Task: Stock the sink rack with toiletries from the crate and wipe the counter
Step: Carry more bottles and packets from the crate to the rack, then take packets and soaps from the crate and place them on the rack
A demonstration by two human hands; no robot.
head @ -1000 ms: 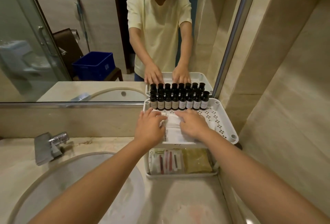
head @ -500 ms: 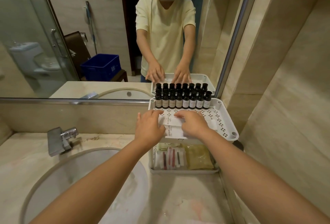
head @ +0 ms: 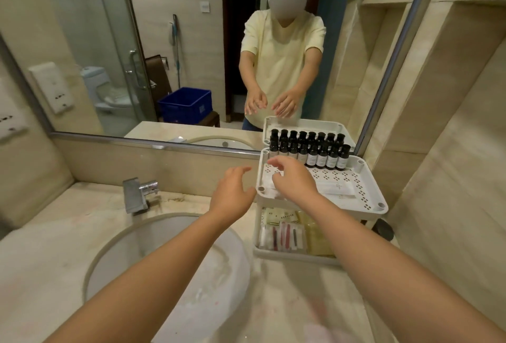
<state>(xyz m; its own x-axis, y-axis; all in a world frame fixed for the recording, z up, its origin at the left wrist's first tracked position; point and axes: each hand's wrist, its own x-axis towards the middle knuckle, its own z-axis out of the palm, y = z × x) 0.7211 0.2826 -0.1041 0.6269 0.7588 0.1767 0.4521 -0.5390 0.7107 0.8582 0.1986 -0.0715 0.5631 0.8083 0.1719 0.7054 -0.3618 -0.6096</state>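
Note:
A white two-tier rack (head: 364, 197) stands on the marble counter (head: 41, 255) against the mirror, right of the sink. Several small dark bottles (head: 323, 155) line the back of its top shelf. White sachets (head: 335, 188) lie flat on that shelf. The lower shelf holds wrapped toiletry packets (head: 284, 236). My right hand (head: 293, 181) hovers over the shelf's left part with fingers spread, holding nothing. My left hand (head: 232, 195) is open just left of the rack's corner, above the counter.
A round sink basin (head: 169, 268) fills the near counter, with a chrome tap (head: 137, 195) behind it. The mirror reflects a blue crate (head: 186, 106) on a stool behind me. A tiled wall closes in on the right.
Both hands have lifted off the white sachets, leaving them on the top shelf. My left hand has drawn back left of the rack. The view has tilted up and left.

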